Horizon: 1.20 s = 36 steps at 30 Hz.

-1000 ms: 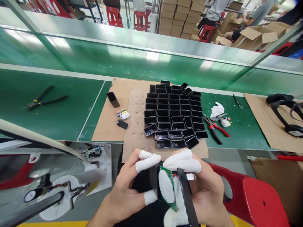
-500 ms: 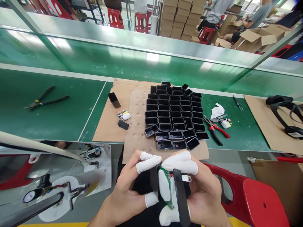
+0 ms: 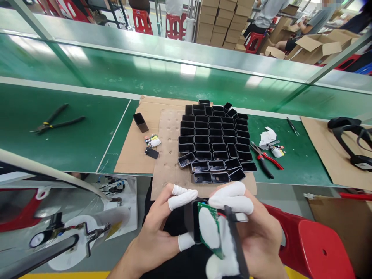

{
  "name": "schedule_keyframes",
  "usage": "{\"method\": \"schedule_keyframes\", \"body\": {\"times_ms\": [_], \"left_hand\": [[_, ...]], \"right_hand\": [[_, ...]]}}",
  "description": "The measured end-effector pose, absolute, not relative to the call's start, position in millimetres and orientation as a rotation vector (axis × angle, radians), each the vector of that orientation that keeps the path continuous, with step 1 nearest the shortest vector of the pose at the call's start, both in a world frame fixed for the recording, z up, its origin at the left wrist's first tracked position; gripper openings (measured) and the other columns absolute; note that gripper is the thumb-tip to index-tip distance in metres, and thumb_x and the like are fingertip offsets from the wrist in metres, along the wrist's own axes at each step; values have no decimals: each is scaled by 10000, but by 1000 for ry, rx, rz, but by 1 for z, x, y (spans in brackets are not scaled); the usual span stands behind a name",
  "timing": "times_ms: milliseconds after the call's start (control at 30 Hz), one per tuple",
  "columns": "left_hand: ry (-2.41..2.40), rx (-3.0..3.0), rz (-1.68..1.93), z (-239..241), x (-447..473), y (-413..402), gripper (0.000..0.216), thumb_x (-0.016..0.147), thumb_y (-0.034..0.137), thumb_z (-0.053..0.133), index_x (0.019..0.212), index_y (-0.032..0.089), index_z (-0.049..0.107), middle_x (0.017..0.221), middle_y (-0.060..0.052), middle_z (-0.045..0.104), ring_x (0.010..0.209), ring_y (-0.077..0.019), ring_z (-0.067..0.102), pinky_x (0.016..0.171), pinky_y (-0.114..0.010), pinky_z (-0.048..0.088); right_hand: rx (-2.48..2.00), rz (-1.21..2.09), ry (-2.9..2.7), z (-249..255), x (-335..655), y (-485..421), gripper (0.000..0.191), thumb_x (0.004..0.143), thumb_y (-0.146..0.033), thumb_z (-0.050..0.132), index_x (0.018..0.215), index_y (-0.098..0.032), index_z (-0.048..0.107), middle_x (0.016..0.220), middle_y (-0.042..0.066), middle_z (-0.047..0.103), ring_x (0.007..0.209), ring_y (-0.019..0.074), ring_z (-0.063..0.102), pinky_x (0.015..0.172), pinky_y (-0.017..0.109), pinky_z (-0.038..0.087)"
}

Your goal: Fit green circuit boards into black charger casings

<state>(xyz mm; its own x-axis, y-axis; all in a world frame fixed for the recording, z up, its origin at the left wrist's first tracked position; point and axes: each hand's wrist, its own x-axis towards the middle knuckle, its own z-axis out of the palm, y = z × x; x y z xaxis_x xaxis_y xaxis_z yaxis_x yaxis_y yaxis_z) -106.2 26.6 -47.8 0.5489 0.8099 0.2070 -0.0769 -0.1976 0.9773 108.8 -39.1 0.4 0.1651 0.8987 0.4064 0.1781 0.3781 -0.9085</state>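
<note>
My left hand (image 3: pixel 157 232), white covers on some fingertips, is closed round a hollow black plastic case (image 3: pixel 190 221) above my lap. The case's opening faces right. At that opening stands a green circuit board (image 3: pixel 215 250) with a thick white blob on it; whether its far edge sits inside the case I cannot tell. My right hand (image 3: pixel 260 228), also with white fingertip covers, grips the board's black end cover (image 3: pixel 238 244). A small metal prong or plug (image 3: pixel 241 217) sticks out beside that cover.
Several open black cases (image 3: pixel 215 131) stand packed on cardboard (image 3: pixel 165 170). Left of them are a lone case (image 3: pixel 140 122), a small circuit board (image 3: pixel 152 140) and a black piece (image 3: pixel 151 152). Pliers (image 3: pixel 54 119) lie far left, red-handled pliers (image 3: pixel 266 161) right. A red stool (image 3: pixel 325 248) stands right.
My right hand has moved right with the black cover and the circuit board. More of the board shows outside the case. My left hand and the case have hardly moved.
</note>
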Motion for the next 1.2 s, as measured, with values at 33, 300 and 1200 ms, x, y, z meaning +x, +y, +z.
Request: {"method": "schedule_keyframes", "body": {"times_ms": [33,300,1200], "left_hand": [[643,1572,910,-49,-106,26,702,887,173,959,1526,371,747,1257,-77,687,1163,-250,776,1050,-327,664],[603,1610,928,-48,-105,25,755,892,104,928,1561,386,720,1310,-88,687,1210,-256,774,1097,-344,659],[602,1603,922,-45,-106,25,742,908,150,935,1573,393,714,1293,-71,696,1176,-233,766,1078,-313,656]], "right_hand": [[-1086,683,-1291,1,110,-40,513,881,-475,1025,1304,-297,795,1055,86,747,932,292,710,740,415,635],[-1111,745,-1262,9,111,-41,467,836,-525,1041,1181,-286,838,969,89,758,842,298,721,640,401,624],[-1111,731,-1434,2,109,-44,470,885,-204,983,1303,-237,773,1109,69,752,953,243,712,775,363,602]]}}
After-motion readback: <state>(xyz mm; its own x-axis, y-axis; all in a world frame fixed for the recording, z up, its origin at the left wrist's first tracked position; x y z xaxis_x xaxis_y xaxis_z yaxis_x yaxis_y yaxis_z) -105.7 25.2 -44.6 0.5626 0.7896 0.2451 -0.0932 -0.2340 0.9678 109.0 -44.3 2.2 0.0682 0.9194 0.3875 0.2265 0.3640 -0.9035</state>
